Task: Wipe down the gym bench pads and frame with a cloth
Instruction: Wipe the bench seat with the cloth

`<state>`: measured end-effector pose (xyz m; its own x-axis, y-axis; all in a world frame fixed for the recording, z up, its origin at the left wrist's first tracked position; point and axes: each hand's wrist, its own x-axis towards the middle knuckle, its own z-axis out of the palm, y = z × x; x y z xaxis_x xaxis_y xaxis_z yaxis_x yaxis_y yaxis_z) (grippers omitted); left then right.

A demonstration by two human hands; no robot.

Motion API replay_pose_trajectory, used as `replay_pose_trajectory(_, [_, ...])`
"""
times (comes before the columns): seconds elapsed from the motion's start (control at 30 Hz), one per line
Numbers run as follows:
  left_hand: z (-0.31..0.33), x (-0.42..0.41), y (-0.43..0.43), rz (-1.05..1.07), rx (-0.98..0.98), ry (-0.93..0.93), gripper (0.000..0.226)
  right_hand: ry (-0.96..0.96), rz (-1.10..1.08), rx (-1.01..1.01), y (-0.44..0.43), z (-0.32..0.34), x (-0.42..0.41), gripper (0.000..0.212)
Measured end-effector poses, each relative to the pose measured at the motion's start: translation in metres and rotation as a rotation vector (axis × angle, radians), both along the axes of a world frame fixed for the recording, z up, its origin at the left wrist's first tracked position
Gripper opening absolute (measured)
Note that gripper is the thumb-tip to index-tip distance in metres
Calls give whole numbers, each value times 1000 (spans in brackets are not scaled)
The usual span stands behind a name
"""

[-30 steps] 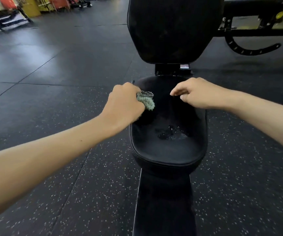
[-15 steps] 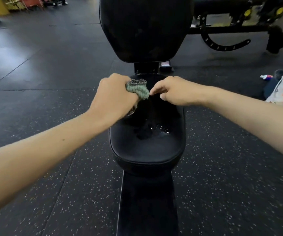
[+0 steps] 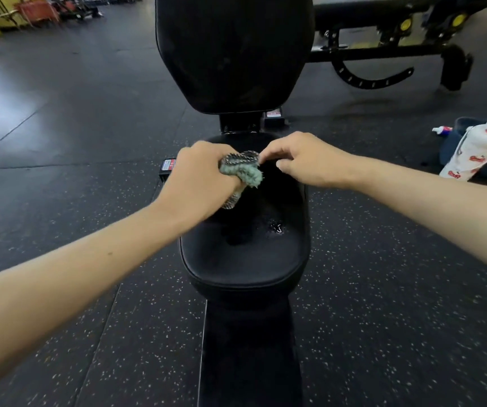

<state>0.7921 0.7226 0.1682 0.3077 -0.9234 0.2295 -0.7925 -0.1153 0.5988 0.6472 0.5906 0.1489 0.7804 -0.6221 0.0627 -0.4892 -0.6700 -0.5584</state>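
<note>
While left hand (image 3: pixel 198 177) grips the bunched cloth (image 3: pixel 242 168) and right hand (image 3: pixel 301 163) pinches its edge, best spread it flat before wiping the wet patch (image 3: pixel 274 227) on seat pad (image 3: pixel 245 265).

cloth (image 3: pixel 241 168): teal-grey, nubby, bunched, gripped in left hand (image 3: pixel 198 180) above the seat's rear, right hand (image 3: pixel 304 160) pinching its top edge | seat pad (image 3: pixel 245 259): black, rounded, small glistening wet patch near centre | back pad (image 3: pixel 233 54): black, raised upright behind seat | frame (image 3: pixel 238 123): black bracket between pads
</note>
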Motion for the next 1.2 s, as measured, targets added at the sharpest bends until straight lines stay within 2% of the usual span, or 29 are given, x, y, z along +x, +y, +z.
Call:
replay_pose_trajectory(0.1, [-9, 2, 0, -3, 66, -120, 21, -50, -44, -14, -3, 1, -5, 46])
replay_pose_trajectory(0.2, [-17, -14, 5, -89, 52, -240, 36, -64, -60, 8, -2, 1, -8, 47])
replay_pose_trajectory(0.27, [-15, -20, 4, -185, 59, -187, 36, -57, -63, 22, -2, 1, -9, 51])
replay_pose_trajectory(0.33, [-9, -21, 3, -324, 110, -45, 32, -39, -57, 14, -2, 3, -8, 54])
replay_pose_trajectory(0.4, [-4, -19, -3, -377, 71, -1, 27, -34, -39, -7, 1, 7, -8, 53])
replay_pose_trajectory(0.5, [-2, -15, -21, -367, -69, -137, 29, -43, -40, 22, 4, 14, -10, 50])
replay_pose_trajectory(0.63, [-13, -25, -40, -464, 52, -326, 50, -35, -86, 136, 1, 16, -11, 51])
replay_pose_trajectory(0.8, [-18, -39, -32, -591, 90, -190, 46, -52, -129, 252, -5, 14, -15, 47])
replay_pose_trajectory(0.93, [1, -38, -26, -787, 241, -134, 29, -58, -129, 265, -4, 12, -14, 42])
replay_pose_trajectory(1.0, [6, -26, -36, -729, 187, -89, 25, -57, -110, 245, -3, 14, -13, 29])
replay_pose_trajectory(1.1, [-1, -16, -46, -598, 64, -142, 27, -40, -123, 182, -5, 15, -12, 27])
replay_pose_trajectory(1.2, [-14, -22, -41, -578, 51, -185, 40, -28, -141, 192, -3, 15, -11, 25])
